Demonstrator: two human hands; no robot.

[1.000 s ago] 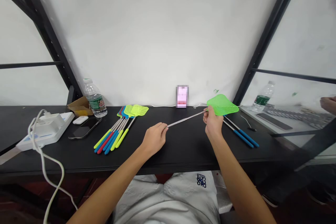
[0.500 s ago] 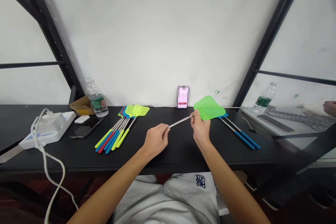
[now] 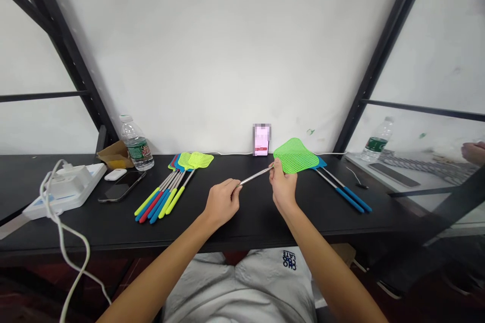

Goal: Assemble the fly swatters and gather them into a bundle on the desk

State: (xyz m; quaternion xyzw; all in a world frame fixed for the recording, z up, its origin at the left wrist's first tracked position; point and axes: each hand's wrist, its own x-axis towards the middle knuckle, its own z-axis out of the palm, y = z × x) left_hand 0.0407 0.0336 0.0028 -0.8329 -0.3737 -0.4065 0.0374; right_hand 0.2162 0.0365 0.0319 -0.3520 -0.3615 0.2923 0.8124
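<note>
I hold a green fly swatter (image 3: 295, 155) just above the black table (image 3: 113, 217). My left hand (image 3: 223, 202) is closed round the handle end, which is hidden in the fist. My right hand (image 3: 283, 187) pinches the metal rod (image 3: 254, 176) right under the green mesh head. The rod between my hands is short. A pile of several swatters (image 3: 166, 189) with yellow, blue and red handles lies to the left of my left hand. Two blue-handled swatters (image 3: 343, 192) lie to the right of my right hand.
A water bottle (image 3: 135, 144), a small cardboard box (image 3: 113, 154), a white earbud case (image 3: 115, 174), a dark phone (image 3: 121, 186) and a white power strip (image 3: 62, 189) with a hanging cable sit at the left. A small phone (image 3: 261, 140) stands against the wall. Another person's hand (image 3: 473, 151) shows at far right.
My right hand has moved left toward my left hand, carrying the green head with it. The visible rod between my hands has become much shorter.
</note>
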